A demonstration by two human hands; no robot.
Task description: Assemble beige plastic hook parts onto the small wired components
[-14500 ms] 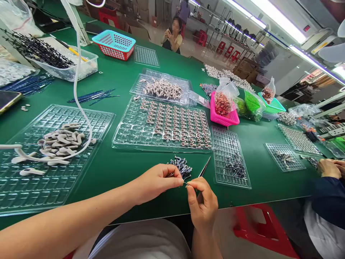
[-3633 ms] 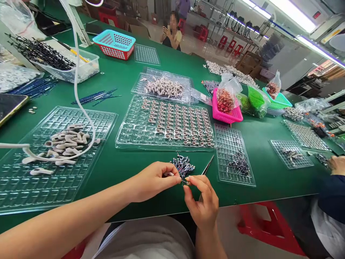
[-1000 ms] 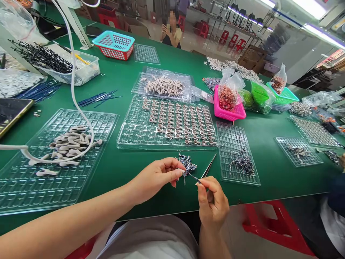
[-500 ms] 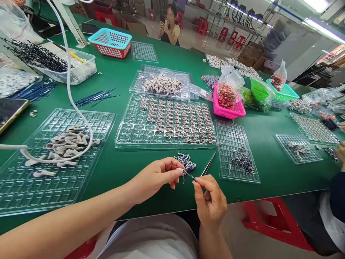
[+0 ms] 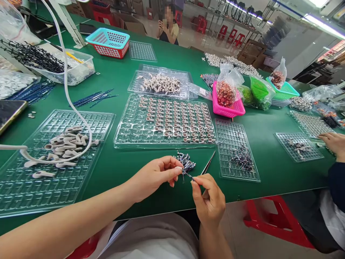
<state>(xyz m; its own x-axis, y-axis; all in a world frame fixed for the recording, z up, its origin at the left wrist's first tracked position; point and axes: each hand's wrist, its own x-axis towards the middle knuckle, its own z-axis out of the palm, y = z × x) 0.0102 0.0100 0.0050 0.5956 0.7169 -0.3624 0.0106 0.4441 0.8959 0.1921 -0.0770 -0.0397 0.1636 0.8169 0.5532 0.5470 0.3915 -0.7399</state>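
A thin dark wire piece (image 5: 188,175) stretches between my two hands. My left hand (image 5: 161,173) pinches its left end, and something small and pale shows at those fingertips. My right hand (image 5: 208,194) grips the other end between thumb and index finger. Just behind the fingers lies a heap of small dark wire parts (image 5: 187,161). Tweezers (image 5: 208,162) rest on the table beside my right hand. Beyond them sits a clear tray (image 5: 134,135), partly filled with rows of pale ring-ended pieces. More dark wire parts (image 5: 244,158) lie on a narrow tray to the right.
At left, a tray (image 5: 24,190) bears pale earphone-like shells (image 5: 67,144), crossed by a white cable (image 5: 66,75). A pink basket (image 5: 229,110) holds a bag of coppery parts. At the right edge, another person's hand (image 5: 334,144) reaches over the table.
The other person's hand at the right has come further into view over the trays. My hands have barely moved, still holding the wire piece. The whole view has shifted slightly.
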